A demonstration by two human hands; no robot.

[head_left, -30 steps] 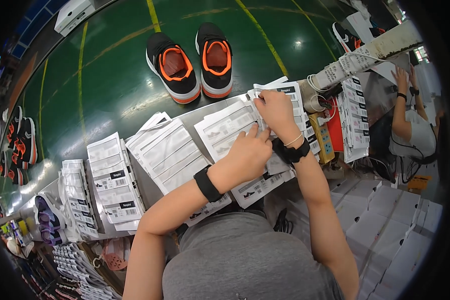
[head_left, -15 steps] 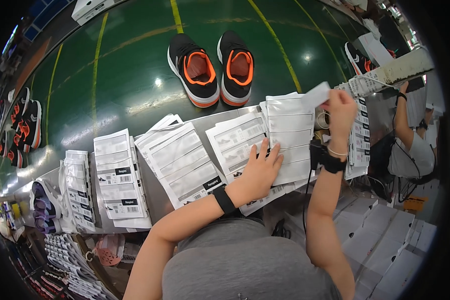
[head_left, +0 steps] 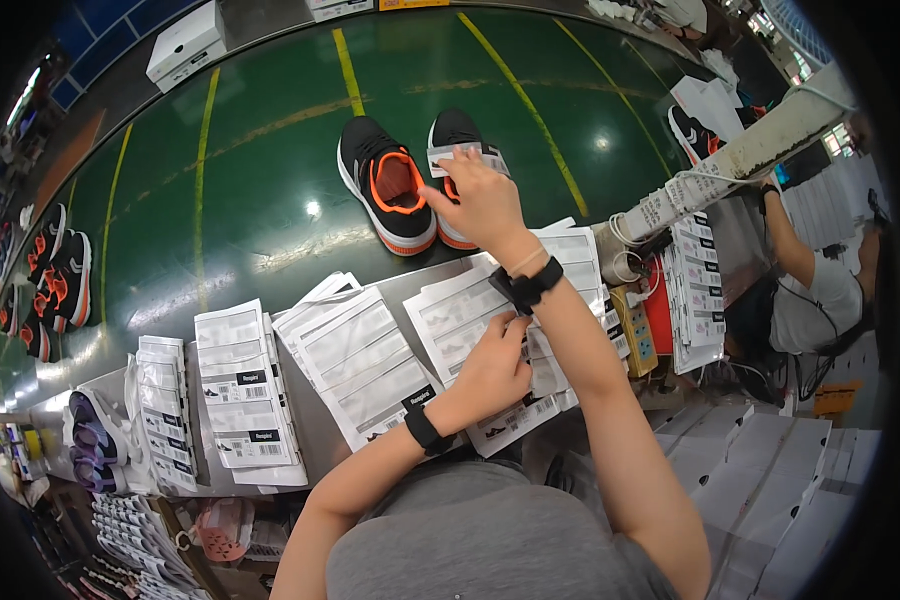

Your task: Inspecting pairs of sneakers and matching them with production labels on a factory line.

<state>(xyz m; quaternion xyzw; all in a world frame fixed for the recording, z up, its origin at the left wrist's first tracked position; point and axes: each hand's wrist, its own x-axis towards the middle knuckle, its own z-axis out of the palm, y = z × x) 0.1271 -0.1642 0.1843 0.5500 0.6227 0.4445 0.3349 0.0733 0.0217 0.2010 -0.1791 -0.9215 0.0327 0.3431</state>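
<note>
A pair of black sneakers with orange linings and white soles stands side by side, heels toward me: the left sneaker [head_left: 378, 180] and the right sneaker [head_left: 454, 128]. My right hand [head_left: 482, 205] reaches over the right sneaker, its fingers on a small white printed label [head_left: 494, 160] that lies across the shoe's opening. Below, my left hand [head_left: 492, 372] rests on a stack of white label sheets [head_left: 445, 312] with its fingers bent. My right wrist partly hides those fingertips, so what they pinch cannot be made out.
More label sheet stacks [head_left: 360, 355] [head_left: 242, 390] line the grey metal ledge along the green table [head_left: 260, 180]. Other sneakers [head_left: 68, 280] sit far left. A white post [head_left: 740, 165] slants in at right, near a person's arm [head_left: 792, 240]. White boxes [head_left: 760, 490] fill the lower right.
My right hand has carried the label left from above the sheets to the right sneaker. My left hand's fingers, spread flat before, are now bent. The view has shifted slightly.
</note>
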